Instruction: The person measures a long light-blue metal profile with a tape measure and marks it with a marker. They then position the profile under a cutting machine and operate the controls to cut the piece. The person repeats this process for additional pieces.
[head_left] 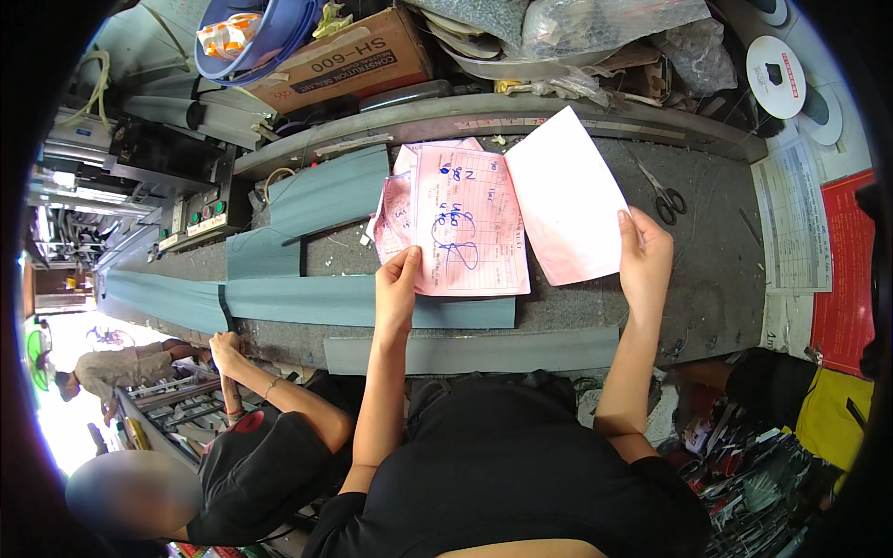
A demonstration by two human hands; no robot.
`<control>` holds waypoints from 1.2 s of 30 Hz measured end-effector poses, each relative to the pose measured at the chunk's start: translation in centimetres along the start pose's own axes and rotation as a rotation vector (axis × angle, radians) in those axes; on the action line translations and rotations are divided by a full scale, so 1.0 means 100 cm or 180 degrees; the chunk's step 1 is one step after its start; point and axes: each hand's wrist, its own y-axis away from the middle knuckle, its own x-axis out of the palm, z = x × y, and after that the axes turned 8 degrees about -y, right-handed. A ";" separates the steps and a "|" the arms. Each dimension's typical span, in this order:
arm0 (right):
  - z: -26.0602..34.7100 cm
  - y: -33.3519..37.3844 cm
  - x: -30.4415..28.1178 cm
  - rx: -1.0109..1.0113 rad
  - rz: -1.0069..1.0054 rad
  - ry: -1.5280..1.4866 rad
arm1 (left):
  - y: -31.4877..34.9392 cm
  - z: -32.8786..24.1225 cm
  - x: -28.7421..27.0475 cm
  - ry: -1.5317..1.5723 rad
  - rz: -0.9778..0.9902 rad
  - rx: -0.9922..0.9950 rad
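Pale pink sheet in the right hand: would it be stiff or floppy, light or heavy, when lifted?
The pale pink sheet is probably light: the right hand pinches it at one edge. It likely flexes easily, as it looks paper-thin, though little sag shows. A tight grip might crease it for the same reason.

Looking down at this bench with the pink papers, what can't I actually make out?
All in the head view:
Lower pink sheets: mostly covered by the top pink sheet.
Left hand: fingertips under the papers, hidden by them.
Right hand: fingertips behind the pale sheet, hidden by it.
Blue tub: cut off by the upper edge.
Yellow item: cut off by the dark right rim.
Distant person: too small for detail.
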 end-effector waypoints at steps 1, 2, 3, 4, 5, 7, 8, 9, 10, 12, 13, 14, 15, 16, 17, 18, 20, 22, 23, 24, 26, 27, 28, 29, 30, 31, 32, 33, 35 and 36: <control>-0.001 0.000 0.000 0.0087 0.0003 0.0051 | 0.000 0.000 0.000 0.0029 0.0044 -0.0020; -0.002 0.001 0.001 0.0023 0.0014 -0.0040 | 0.000 0.001 0.000 0.0068 0.0043 -0.0027; -0.003 0.001 0.001 0.0015 0.0001 -0.0106 | 0.000 0.001 0.000 0.0129 0.0061 -0.0045; -0.003 0.002 0.002 -0.0042 0.0021 -0.0184 | 0.000 0.002 0.001 0.0223 0.0082 -0.0070; -0.004 0.003 0.002 0.0016 -0.0005 -0.0203 | 0.000 0.002 0.002 0.0248 0.0053 -0.0107; -0.002 0.003 0.003 0.0023 -0.0009 -0.0283 | 0.002 0.001 0.005 0.0365 -0.0004 -0.0190; 0.000 0.002 0.004 -0.0094 -0.0039 -0.0221 | 0.003 0.000 0.006 0.0406 0.0003 -0.0227; 0.003 0.000 0.004 -0.0220 -0.0096 -0.0172 | 0.005 -0.001 0.007 0.0443 0.0014 -0.0262; 0.008 -0.002 0.005 -0.0162 -0.0195 -0.0080 | 0.008 -0.003 0.007 0.0497 0.0104 -0.0289; 0.021 -0.011 0.004 -0.0576 -0.0160 -0.0005 | 0.017 -0.007 0.007 -0.0125 0.0277 -0.0367; 0.029 -0.017 0.001 -0.0561 -0.0197 0.0043 | 0.022 -0.009 0.008 -0.0259 0.0486 -0.0398; 0.038 -0.023 0.000 -0.0907 -0.0228 0.0203 | 0.027 -0.008 0.013 -0.0387 0.0646 -0.0486; 0.047 -0.030 -0.001 -0.1003 -0.0166 0.0214 | 0.033 -0.006 0.019 -0.0399 0.0825 -0.0473; 0.055 -0.036 -0.001 -0.1167 -0.0099 0.0186 | 0.038 -0.004 0.026 -0.0363 0.0975 -0.0516; 0.063 -0.041 0.001 -0.1278 -0.0023 0.0201 | 0.042 -0.001 0.033 -0.0245 0.1116 -0.0605; 0.071 -0.046 0.004 -0.1494 0.0066 0.0160 | 0.046 0.002 0.039 -0.0138 0.1184 -0.0704; 0.082 -0.051 0.012 -0.1605 0.0205 0.0150 | 0.051 0.007 0.051 -0.0004 0.1284 -0.0827; 0.090 -0.054 0.021 -0.1781 0.0298 0.0177 | 0.053 0.010 0.059 0.0070 0.1420 -0.0828; 0.093 -0.055 0.024 -0.1874 0.0373 0.0164 | 0.053 0.010 0.061 0.0120 0.1463 -0.0853; 0.095 -0.055 0.027 -0.1929 0.0391 0.0161 | 0.053 0.010 0.063 0.0149 0.1464 -0.0932; 0.097 -0.055 0.032 -0.2032 0.0435 0.0153 | 0.053 0.009 0.066 0.0275 0.1517 -0.0892; 0.097 -0.055 0.033 -0.2039 0.0433 0.0148 | 0.053 0.009 0.067 0.0325 0.1527 -0.0898; 0.097 -0.055 0.033 -0.2046 0.0430 0.0143 | 0.053 0.008 0.069 0.0370 0.1504 -0.0930; 0.097 -0.055 0.034 -0.2052 0.0425 0.0140 | 0.053 0.008 0.070 0.0360 0.1508 -0.0897; 0.097 -0.056 0.034 -0.2052 0.0420 0.0137 | 0.054 0.008 0.071 0.0347 0.1479 -0.0892; 0.096 -0.056 0.034 -0.2052 0.0414 0.0135 | 0.054 0.008 0.073 0.0343 0.1458 -0.0892; 0.096 -0.056 0.034 -0.2019 0.0398 0.0130 | 0.055 0.008 0.073 0.0340 0.1462 -0.0897; 0.095 -0.057 0.035 -0.2089 0.0376 0.0111 | 0.055 0.008 0.074 0.0345 0.1476 -0.0909; 0.094 -0.058 0.037 -0.2139 0.0296 0.0095 | 0.055 0.008 0.074 0.0379 0.1516 -0.0973; 0.094 -0.058 0.037 -0.2149 0.0300 0.0087 | 0.055 0.008 0.074 0.0408 0.1542 -0.1027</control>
